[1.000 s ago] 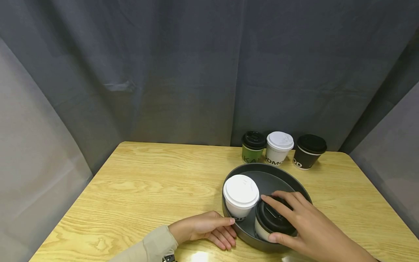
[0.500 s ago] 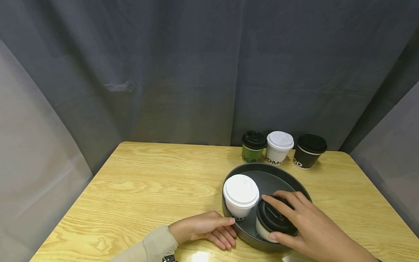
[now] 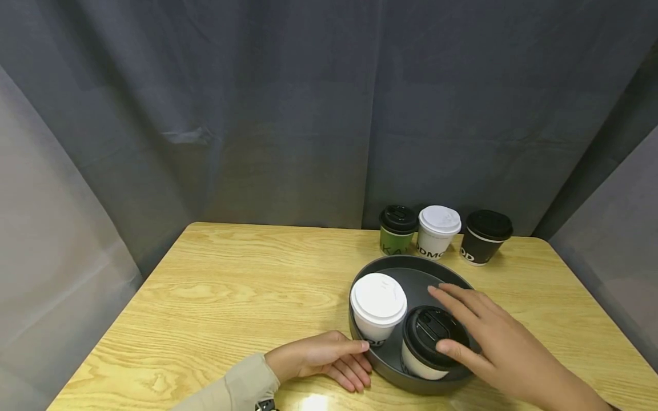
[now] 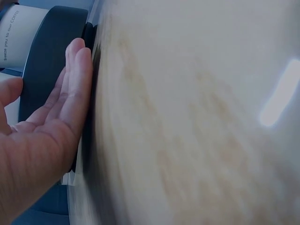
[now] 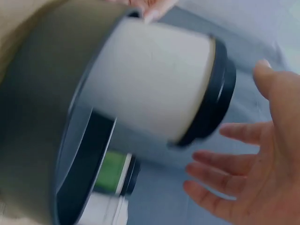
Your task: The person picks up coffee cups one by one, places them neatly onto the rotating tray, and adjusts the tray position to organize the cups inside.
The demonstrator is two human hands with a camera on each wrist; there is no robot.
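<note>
A round dark-grey tray (image 3: pixel 411 261) with a raised wall holds two lidded paper cups. One is a white-lidded cup (image 3: pixel 378 302) at its left side; the other is a black-lidded white cup (image 3: pixel 429 342) at its front. My left hand (image 3: pixel 329 359) is at the tray's front left, thumb on the rim, with nearly straight fingers along the outer wall (image 4: pixel 51 61). Beside the black-lidded cup, my right hand (image 3: pixel 488 337) hovers with spread fingers. The right wrist view shows a gap between these fingers (image 5: pixel 215 164) and the black lid (image 5: pixel 213 93).
Behind the tray, near the table's back edge, stand a green cup with a black lid (image 3: pixel 397 231), a white cup with a white lid (image 3: pixel 438 233) and a black cup (image 3: pixel 484 238). Grey curtains (image 3: pixel 288 114) hang behind the wooden table (image 3: pixel 221 291).
My right hand has let go of the black-lidded cup and moved up and to the right, its fingers spreading. The cup has shifted slightly right. My left hand has stayed still.
</note>
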